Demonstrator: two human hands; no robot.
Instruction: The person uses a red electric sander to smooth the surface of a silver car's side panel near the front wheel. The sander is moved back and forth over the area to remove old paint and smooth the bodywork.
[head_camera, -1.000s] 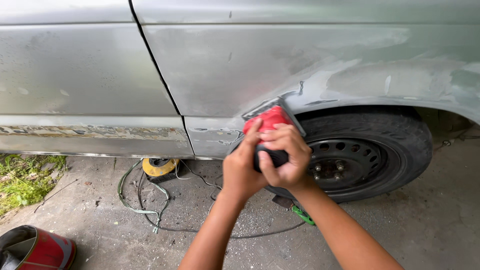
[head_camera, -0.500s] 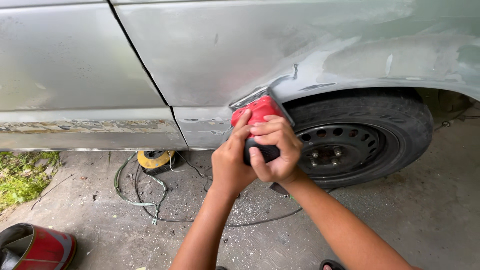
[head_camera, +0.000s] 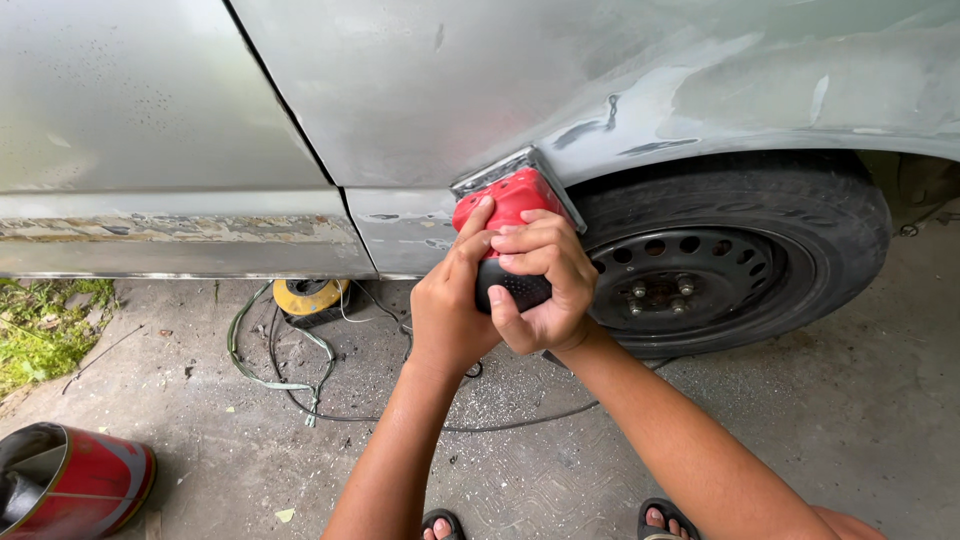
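Both hands grip a red and black electric sander (head_camera: 507, 205). Its flat pad presses against the grey car body panel (head_camera: 430, 90), low down beside the wheel arch. My left hand (head_camera: 452, 300) wraps the sander's left side with the thumb up on the red housing. My right hand (head_camera: 540, 275) covers the black rear grip from the right. The panel around the arch shows dull sanded patches and filler streaks. A black tyre on a steel wheel (head_camera: 720, 260) sits just right of the tool.
A yellow cable reel (head_camera: 305, 297) lies under the sill, with green and black cords (head_camera: 290, 370) looped over the dusty concrete. A red and grey helmet-like object (head_camera: 70, 480) rests at the bottom left. Grass (head_camera: 40, 330) borders the left. My sandalled feet (head_camera: 665, 520) show below.
The sander and both hands have shifted slightly left and up along the front of the wheel arch. The view has moved closer to the panel.
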